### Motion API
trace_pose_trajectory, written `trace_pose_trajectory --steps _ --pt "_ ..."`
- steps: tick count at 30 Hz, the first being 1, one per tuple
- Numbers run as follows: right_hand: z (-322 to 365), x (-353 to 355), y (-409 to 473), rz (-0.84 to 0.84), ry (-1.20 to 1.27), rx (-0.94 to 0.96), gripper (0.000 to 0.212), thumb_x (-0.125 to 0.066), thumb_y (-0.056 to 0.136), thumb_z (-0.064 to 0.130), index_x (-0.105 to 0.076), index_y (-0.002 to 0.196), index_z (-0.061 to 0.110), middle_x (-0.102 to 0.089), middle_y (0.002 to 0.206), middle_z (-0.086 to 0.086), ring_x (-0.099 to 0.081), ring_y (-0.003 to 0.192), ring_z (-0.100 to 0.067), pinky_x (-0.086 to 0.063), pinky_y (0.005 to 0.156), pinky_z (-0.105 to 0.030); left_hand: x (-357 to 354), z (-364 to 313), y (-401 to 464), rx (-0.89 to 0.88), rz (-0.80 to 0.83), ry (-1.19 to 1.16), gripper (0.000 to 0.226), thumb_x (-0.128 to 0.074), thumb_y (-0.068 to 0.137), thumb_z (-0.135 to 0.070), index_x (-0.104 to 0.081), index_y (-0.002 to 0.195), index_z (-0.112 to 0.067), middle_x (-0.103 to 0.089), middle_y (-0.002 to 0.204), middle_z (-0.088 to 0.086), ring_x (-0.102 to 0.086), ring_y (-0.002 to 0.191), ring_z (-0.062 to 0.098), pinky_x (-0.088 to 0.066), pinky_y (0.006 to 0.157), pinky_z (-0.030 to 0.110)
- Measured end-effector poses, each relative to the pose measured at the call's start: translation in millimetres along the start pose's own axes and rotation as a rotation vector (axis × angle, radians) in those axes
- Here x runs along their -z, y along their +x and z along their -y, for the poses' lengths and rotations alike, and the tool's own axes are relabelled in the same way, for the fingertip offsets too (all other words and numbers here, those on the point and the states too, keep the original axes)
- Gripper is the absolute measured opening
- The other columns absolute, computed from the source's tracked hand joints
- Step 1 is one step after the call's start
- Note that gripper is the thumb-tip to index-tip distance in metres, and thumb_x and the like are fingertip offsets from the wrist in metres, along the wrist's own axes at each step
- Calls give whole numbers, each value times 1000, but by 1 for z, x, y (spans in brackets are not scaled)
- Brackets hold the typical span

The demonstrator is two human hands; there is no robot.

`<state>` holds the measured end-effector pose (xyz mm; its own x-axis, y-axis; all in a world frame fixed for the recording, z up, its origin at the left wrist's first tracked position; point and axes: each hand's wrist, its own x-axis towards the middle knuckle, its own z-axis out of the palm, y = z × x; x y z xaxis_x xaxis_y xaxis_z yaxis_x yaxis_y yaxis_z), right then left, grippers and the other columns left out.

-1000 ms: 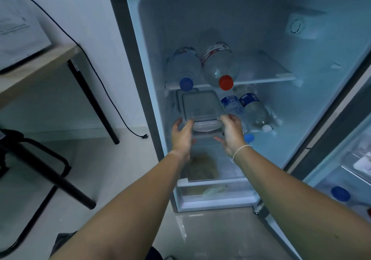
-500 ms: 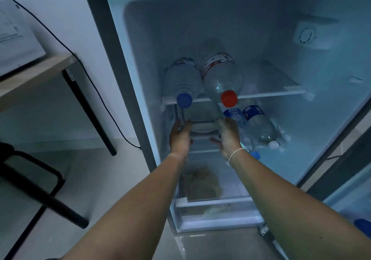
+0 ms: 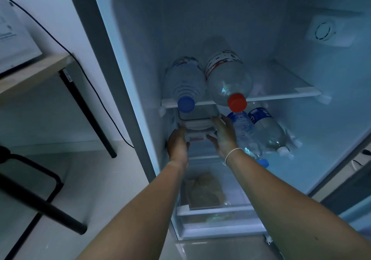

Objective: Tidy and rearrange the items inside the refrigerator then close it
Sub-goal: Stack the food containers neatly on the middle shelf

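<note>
Step in hand, by my read: seating the lidded container [image 3: 197,126] on the middle level of the fridge [image 3: 261,28], under the upper shelf [image 3: 281,97]. Tidy part is not finished and the door is open.

Left to right:
- Left hand [image 3: 177,144]: on the container's left side, thumb towards its front edge. Grip looks loosely curled round that corner; fingers are partly hidden behind the box, so can't tell how firm.
- Container: clear plastic box with a greyish lid, dark seal line round the lid, a small red mark on the front. Far-left slot, mostly tucked beneath the shelf, directly below the blue-capped bottle [image 3: 185,84].
- Right hand [image 3: 224,135]: cupping the container's right front corner, fingers bent over the top edge. White band on the wrist. The hand sits just beside the two small bottles [image 3: 261,133] lying on their sides.
- Red-capped bottle [image 3: 228,78] lies on the upper shelf, cap overhanging the front.

Next move, probably: push it flat and fully back, let go on both sides, pull out without nudging the loose bottles on the right. Low clearance under the shelf, so keep it level.
</note>
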<state>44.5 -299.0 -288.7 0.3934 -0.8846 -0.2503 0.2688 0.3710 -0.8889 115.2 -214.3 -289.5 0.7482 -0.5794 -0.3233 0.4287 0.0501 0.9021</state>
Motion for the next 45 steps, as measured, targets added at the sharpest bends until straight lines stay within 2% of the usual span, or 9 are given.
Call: trace_pose_trajectory --steps 3,9,12,15,21,24,26,28,45 --pt "0 -3 3 15 11 1 38 -56 90 20 -45 127 22 -53 116 -2 -52 94 -11 -45 90 -39 -1 6 3 50 -32 63 23 -48 94 -31 -51 71 -32 -48 80 -16 -46 96 18 -42 87 30" --pt "1 -6 13 -14 -2 13 48 -56 92 20 -41 137 17 -48 117 -4 -45 106 -18 -45 91 -37 -6 13 13 84 -20 108 23 -44 95 -34 -47 73 -35 -45 82 -18 -45 98 18 -42 95 34" --pt "2 -7 18 -14 -13 19 49 -56 92 21 -40 138 16 -48 118 -4 -46 106 -17 -45 94 -37 -5 16 18 89 -21 65 15 -43 96 -36 -58 96 -31 -49 103 -12 -45 105 17 -41 103 35" --pt "2 -8 23 -6 -39 37 50 -58 91 21 -40 137 16 -52 114 -2 -51 96 -12 -46 95 -35 -5 18 23 95 -23 18 42 -42 95 -39 -48 134 -26 -45 128 -10 -45 121 19 -40 109 37" --pt "0 -11 32 -37 -192 114 30 -59 90 31 -56 117 18 -53 84 15 -50 77 0 -46 99 -39 -9 14 26 117 -39 -111 51 -39 96 -44 -37 142 -23 -36 149 1 -36 136 24 -37 107 36" --pt "-3 -8 35 -52 -212 107 25 -47 93 43 -61 99 23 -61 103 8 -54 92 -8 -41 106 -40 -9 14 27 114 -42 -139 52 -35 96 -48 -37 142 -23 -35 149 3 -37 135 27 -38 105 36" --pt "-8 -4 37 -43 -182 14 50 -39 95 49 -51 132 18 -51 139 -2 -47 124 -18 -31 114 -42 -8 15 31 115 -60 -154 53 -35 95 -50 -38 141 -23 -37 148 3 -38 133 27 -39 103 37" --pt "-15 -2 37 -2 -130 -78 62 -34 95 53 -34 147 19 -33 154 -3 -30 141 -20 -23 118 -42 -7 15 33 123 -56 -153 55 -34 95 -52 -37 142 -24 -36 148 2 -38 133 27 -39 102 37" --pt "-27 1 15 86 -36 -188 63 -27 94 59 -32 147 24 -33 154 -2 -28 143 -18 -23 115 -41 -10 15 25 119 -68 -135 53 -32 95 -52 -37 141 -27 -38 148 1 -37 135 26 -38 104 38"
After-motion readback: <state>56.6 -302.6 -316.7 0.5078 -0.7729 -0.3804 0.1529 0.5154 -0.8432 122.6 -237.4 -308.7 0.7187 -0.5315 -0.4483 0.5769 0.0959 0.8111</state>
